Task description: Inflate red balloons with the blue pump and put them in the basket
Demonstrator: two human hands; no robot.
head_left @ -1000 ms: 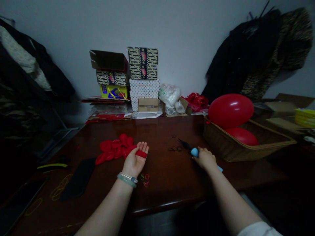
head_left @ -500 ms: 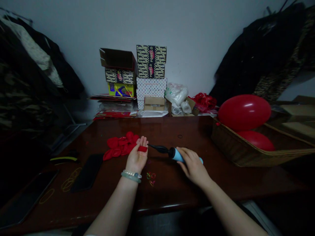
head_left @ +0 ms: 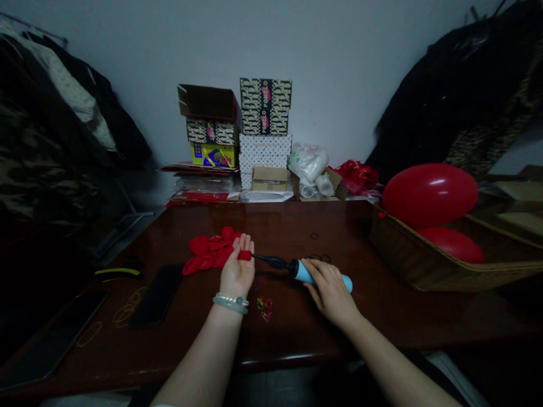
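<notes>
My left hand point(head_left: 238, 264) is palm up, with its thumb across a red balloon point(head_left: 245, 255) whose neck shows over the palm. My right hand point(head_left: 331, 287) is wrapped round a light-blue balloon pump point(head_left: 304, 272). The pump's black nozzle point(head_left: 275, 261) points left, its thin tip at the balloon's mouth; I cannot tell how far in it is. Several deflated red balloons point(head_left: 207, 251) lie in a pile just behind and left of my left hand. Small coloured rubber bands point(head_left: 265, 304) are scattered on the table between my forearms.
Two inflated red balloons point(head_left: 430, 195) sit in a wicker basket point(head_left: 424, 271) on the right. Left on the dark table point(head_left: 288, 339) are a black phone point(head_left: 156, 297), yellow rubber bands point(head_left: 127, 311) and a yellow-black tool point(head_left: 117, 272). Stacked boxes point(head_left: 265, 107) stand behind the table.
The pump's nozzle tip has come left to meet the balloon's mouth in my left hand. The whole view has shifted slightly, so surroundings appear a little further right.
</notes>
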